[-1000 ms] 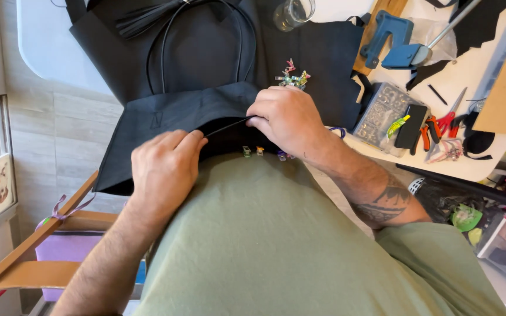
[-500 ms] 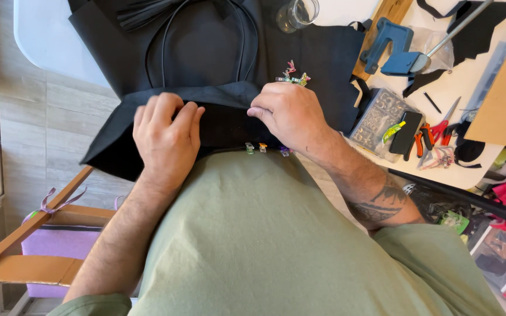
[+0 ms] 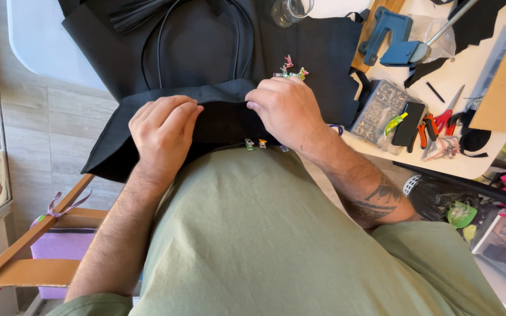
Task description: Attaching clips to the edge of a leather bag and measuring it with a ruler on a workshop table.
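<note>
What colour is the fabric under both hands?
Plain black fabric, no pattern, with both hands resting on its folded edge; the head view shows it best.
</note>
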